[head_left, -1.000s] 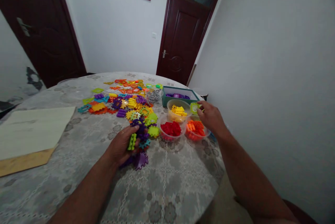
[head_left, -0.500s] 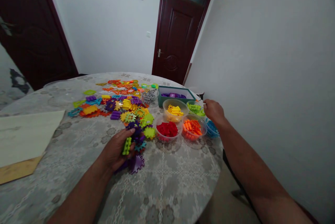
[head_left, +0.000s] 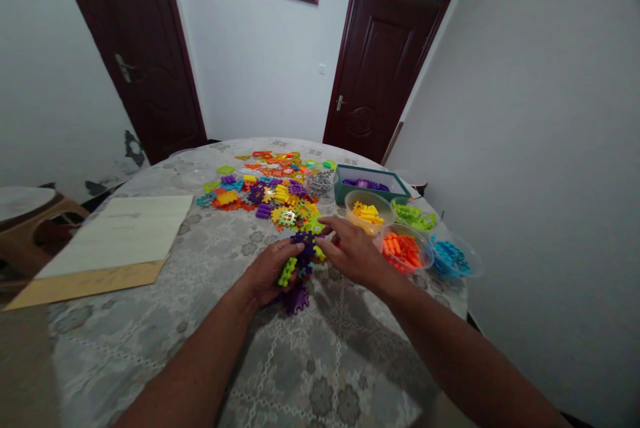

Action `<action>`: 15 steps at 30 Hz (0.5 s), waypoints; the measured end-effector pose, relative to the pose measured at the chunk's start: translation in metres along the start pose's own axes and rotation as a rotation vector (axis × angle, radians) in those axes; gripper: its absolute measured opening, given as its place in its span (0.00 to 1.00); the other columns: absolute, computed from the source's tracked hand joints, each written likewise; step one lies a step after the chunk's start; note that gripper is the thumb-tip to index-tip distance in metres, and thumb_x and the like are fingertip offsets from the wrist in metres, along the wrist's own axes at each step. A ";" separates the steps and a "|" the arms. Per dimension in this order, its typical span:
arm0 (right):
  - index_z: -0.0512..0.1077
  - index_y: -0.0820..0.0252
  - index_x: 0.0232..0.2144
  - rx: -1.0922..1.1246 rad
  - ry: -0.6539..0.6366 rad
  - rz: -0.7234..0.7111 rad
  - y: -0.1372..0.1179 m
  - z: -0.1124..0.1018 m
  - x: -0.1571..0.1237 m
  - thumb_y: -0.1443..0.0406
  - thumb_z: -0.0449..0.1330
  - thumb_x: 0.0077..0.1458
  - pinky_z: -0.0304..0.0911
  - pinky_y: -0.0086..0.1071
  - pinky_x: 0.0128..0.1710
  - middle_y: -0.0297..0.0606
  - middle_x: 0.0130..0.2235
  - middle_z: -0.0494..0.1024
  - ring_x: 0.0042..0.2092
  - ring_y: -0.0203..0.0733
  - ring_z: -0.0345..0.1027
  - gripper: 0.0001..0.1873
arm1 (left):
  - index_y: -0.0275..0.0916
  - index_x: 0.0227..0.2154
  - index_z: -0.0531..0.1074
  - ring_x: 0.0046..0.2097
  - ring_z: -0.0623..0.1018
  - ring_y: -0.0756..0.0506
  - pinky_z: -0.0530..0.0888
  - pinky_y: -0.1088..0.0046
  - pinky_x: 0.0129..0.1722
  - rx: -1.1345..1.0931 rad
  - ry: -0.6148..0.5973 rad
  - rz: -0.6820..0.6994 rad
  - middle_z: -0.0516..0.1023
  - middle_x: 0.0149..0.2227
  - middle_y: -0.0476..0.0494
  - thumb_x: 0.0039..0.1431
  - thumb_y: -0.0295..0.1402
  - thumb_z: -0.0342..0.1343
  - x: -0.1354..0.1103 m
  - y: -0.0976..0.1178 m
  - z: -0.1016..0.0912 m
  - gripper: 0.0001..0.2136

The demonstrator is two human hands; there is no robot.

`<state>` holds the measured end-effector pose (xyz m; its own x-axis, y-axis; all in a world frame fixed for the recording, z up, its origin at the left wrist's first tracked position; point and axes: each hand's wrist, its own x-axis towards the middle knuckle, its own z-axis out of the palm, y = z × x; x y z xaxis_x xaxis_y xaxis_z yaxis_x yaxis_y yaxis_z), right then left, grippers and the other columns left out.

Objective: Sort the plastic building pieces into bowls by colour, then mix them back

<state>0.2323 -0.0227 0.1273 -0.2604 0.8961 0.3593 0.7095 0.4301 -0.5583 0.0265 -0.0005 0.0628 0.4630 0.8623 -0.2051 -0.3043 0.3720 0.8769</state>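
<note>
My left hand is closed around dark purple gear-edged toy building pieces, with a lime green connector piece between thumb and palm. Under that hand shows a purple gear-shaped plate; whether it is joined to the held pieces I cannot tell. Just right of these pieces, my right hand reaches in with thumb and forefinger stretched apart, and nothing shows between them. It hides most of the bowl of red pieces. Yellow and green gear pieces lie just beyond both hands.
Clear bowls hold yellow, orange, green and blue pieces. Behind them are a teal box of purple pieces and a bowl of grey pieces. Loose pieces spread farther back; a pale board lies left.
My right hand has moved left from the green and blue bowls to beside the held pieces. The camera has turned left, and my left hand keeps its hold.
</note>
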 end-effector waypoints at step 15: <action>0.77 0.58 0.36 0.312 0.056 0.359 0.044 -0.032 0.053 0.64 0.65 0.61 0.64 0.25 0.23 0.30 0.26 0.78 0.23 0.34 0.70 0.04 | 0.33 0.39 0.78 0.18 0.66 0.55 0.59 0.79 0.12 0.024 0.009 -0.002 0.82 0.35 0.41 0.54 0.41 0.68 0.001 0.002 -0.002 0.16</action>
<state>0.2709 0.0396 0.1460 0.0065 0.9904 0.1378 0.5158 0.1147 -0.8490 0.0244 0.0018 0.0634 0.4565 0.8644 -0.2109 -0.2833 0.3659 0.8865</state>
